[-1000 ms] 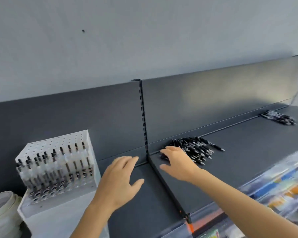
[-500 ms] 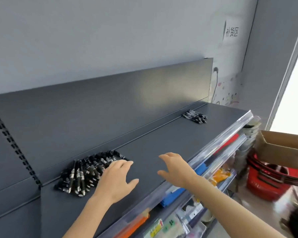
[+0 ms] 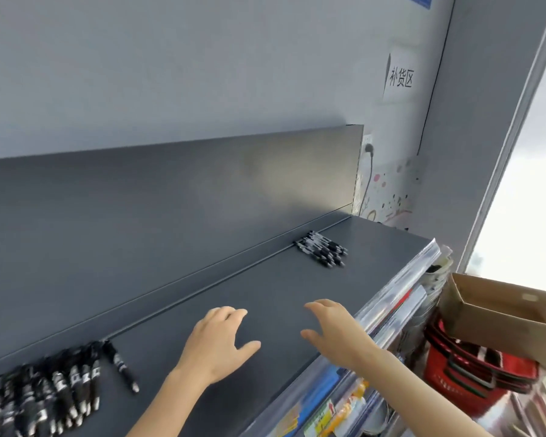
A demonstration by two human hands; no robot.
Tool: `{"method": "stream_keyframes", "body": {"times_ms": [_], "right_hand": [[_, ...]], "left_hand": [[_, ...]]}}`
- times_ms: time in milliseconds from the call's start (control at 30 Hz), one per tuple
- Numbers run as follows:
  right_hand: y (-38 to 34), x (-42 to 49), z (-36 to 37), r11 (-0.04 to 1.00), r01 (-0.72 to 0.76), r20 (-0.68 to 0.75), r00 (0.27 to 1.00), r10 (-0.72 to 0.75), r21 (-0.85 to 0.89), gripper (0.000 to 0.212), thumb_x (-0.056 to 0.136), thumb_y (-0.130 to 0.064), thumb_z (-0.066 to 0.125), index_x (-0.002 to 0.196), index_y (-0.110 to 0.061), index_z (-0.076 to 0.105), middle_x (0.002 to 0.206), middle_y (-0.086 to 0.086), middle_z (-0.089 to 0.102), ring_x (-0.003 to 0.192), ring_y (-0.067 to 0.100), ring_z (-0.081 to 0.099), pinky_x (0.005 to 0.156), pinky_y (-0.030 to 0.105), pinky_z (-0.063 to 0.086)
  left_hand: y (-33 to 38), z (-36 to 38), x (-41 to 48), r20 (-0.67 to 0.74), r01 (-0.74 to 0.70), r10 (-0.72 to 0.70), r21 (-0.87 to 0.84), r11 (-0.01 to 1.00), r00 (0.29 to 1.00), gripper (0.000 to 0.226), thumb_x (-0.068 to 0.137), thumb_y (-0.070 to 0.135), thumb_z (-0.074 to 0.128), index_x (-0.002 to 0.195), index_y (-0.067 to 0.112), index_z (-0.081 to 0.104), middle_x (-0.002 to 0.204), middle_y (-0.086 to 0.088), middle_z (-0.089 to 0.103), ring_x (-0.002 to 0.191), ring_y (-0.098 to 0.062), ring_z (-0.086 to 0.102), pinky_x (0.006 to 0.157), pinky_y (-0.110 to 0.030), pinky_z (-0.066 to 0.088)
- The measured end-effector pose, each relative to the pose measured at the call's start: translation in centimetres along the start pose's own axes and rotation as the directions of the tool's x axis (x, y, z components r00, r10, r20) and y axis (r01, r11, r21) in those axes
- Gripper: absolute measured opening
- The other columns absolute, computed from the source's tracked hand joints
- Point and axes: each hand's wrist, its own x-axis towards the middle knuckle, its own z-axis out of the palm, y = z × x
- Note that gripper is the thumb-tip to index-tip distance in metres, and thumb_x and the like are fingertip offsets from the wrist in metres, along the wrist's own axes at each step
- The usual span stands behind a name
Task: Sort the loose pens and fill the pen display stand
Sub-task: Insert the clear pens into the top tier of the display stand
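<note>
A big heap of black pens (image 3: 41, 395) lies at the lower left of the dark grey shelf (image 3: 265, 298), with one pen (image 3: 120, 365) lying apart at its right. A smaller bunch of black pens (image 3: 323, 252) rests far along the shelf near the back panel. My left hand (image 3: 216, 340) hovers palm down over the bare shelf, fingers apart, holding nothing. To its right, above the shelf's front edge, my right hand (image 3: 336, 332) is likewise spread with nothing in it. The pen display stand is out of view.
A clear plastic price rail (image 3: 391, 298) runs along the shelf's front edge, with packaged goods on lower shelves below. At the right stand stacked red baskets (image 3: 473, 364) with a cardboard box (image 3: 498, 313) on top. A wall socket with a plugged cable (image 3: 368, 149) sits beyond the shelf's end.
The view has swung right: the white pen stand and shelf divider have left the frame, the big pen heap has slid to the lower left, and both hands have moved rightward off it, still holding nothing.
</note>
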Motion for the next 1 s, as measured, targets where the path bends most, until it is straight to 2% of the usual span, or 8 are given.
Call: {"method": "stream_keyframes", "body": {"times_ms": [333, 400, 533, 633, 767, 867, 933, 1000], "right_hand": [[9.9, 11.5, -3.7, 0.996, -0.083, 0.051, 0.995, 0.084, -0.01, 0.053, 0.095, -0.033, 0.053, 0.142, -0.014, 0.039, 0.144, 0.004, 0.041, 0.135, 0.024, 0.035, 0.108, 0.032, 0.035], [11.6, 13.4, -4.6, 0.996, -0.086, 0.048, 0.995, 0.086, 0.0, 0.049, 0.094, -0.031, 0.054, 0.139, -0.013, 0.043, 0.139, 0.005, 0.045, 0.131, 0.025, 0.04, 0.106, 0.032, 0.036], [15.2, 18.1, -6.3, 0.995, -0.096, 0.031, 0.995, 0.095, 0.018, 0.036, 0.091, -0.025, 0.056, 0.119, -0.002, 0.056, 0.118, 0.013, 0.056, 0.115, 0.03, 0.051, 0.094, 0.036, 0.042], [17.6, 21.5, -6.9, 0.995, -0.086, 0.03, 0.996, 0.085, 0.043, 0.032, 0.091, -0.025, 0.056, 0.115, -0.003, 0.058, 0.114, 0.013, 0.058, 0.107, 0.03, 0.054, 0.089, 0.036, 0.045], [20.1, 26.2, -7.4, 0.993, -0.07, 0.05, 0.997, 0.065, 0.1, 0.034, 0.091, -0.026, 0.056, 0.119, -0.006, 0.058, 0.121, 0.011, 0.059, 0.112, 0.029, 0.055, 0.091, 0.034, 0.045], [21.5, 29.4, -7.4, 0.987, -0.064, 0.07, 0.996, 0.054, 0.15, 0.035, 0.092, -0.025, 0.056, 0.12, -0.004, 0.057, 0.119, 0.01, 0.063, 0.111, 0.027, 0.057, 0.089, 0.03, 0.045], [22.0, 31.0, -7.1, 0.983, -0.072, 0.112, 0.992, 0.053, 0.166, 0.034, 0.092, -0.025, 0.056, 0.116, -0.002, 0.058, 0.11, 0.012, 0.066, 0.105, 0.028, 0.061, 0.083, 0.03, 0.046], [22.5, 32.4, -6.5, 0.981, -0.067, 0.142, 0.989, 0.041, 0.182, 0.02, 0.089, -0.022, 0.057, 0.095, -0.003, 0.059, 0.088, 0.012, 0.065, 0.088, 0.028, 0.065, 0.069, 0.031, 0.049]], "left_hand": [[1.8, 3.0, 13.4, 0.071, 0.071, -0.07, -0.025, 0.997, 0.995, 0.071, 0.088, 0.064, 0.044, 0.147, 0.027, 0.03, 0.148, 0.014, 0.034, 0.14, -0.009, 0.023, 0.112, -0.028, 0.026], [2.6, 3.6, 15.2, 0.078, 0.08, -0.078, -0.024, 0.996, 0.994, 0.071, 0.088, 0.064, 0.044, 0.147, 0.027, 0.03, 0.147, 0.013, 0.034, 0.14, -0.01, 0.024, 0.111, -0.028, 0.027], [4.5, 4.9, 18.7, 0.087, 0.098, -0.096, -0.012, 0.995, 0.992, 0.07, 0.088, 0.063, 0.045, 0.146, 0.026, 0.031, 0.148, 0.011, 0.035, 0.139, -0.012, 0.026, 0.111, -0.029, 0.028], [6.4, 5.7, 21.2, 0.097, 0.133, -0.132, -0.006, 0.991, 0.986, 0.067, 0.09, 0.059, 0.046, 0.146, 0.025, 0.033, 0.146, 0.01, 0.037, 0.138, -0.013, 0.028, 0.11, -0.028, 0.029], [9.3, 6.4, 25.3, 0.106, 0.231, -0.222, -0.081, 0.97, 0.969, 0.052, 0.096, 0.045, 0.044, 0.142, 0.021, 0.038, 0.141, 0.005, 0.044, 0.131, -0.015, 0.038, 0.104, -0.03, 0.036], [11.5, 7.0, 28.8, 0.108, 0.361, -0.347, -0.153, 0.92, 0.932, 0.046, 0.097, 0.037, 0.045, 0.138, 0.016, 0.041, 0.132, -0.001, 0.051, 0.121, -0.02, 0.048, 0.098, -0.036, 0.043], [13.0, 7.4, 31.0, 0.108, 0.454, -0.441, -0.197, 0.869, 0.891, 0.043, 0.097, 0.038, 0.047, 0.13, 0.011, 0.044, 0.124, -0.004, 0.055, 0.109, -0.022, 0.054, 0.09, -0.039, 0.047], [14.3, 8.0, 33.1, 0.113, 0.537, -0.525, -0.193, 0.821, 0.843, 0.044, 0.093, 0.043, 0.052, 0.12, 0.01, 0.044, 0.115, -0.006, 0.056, 0.098, -0.023, 0.057, 0.075, -0.036, 0.048]]}}
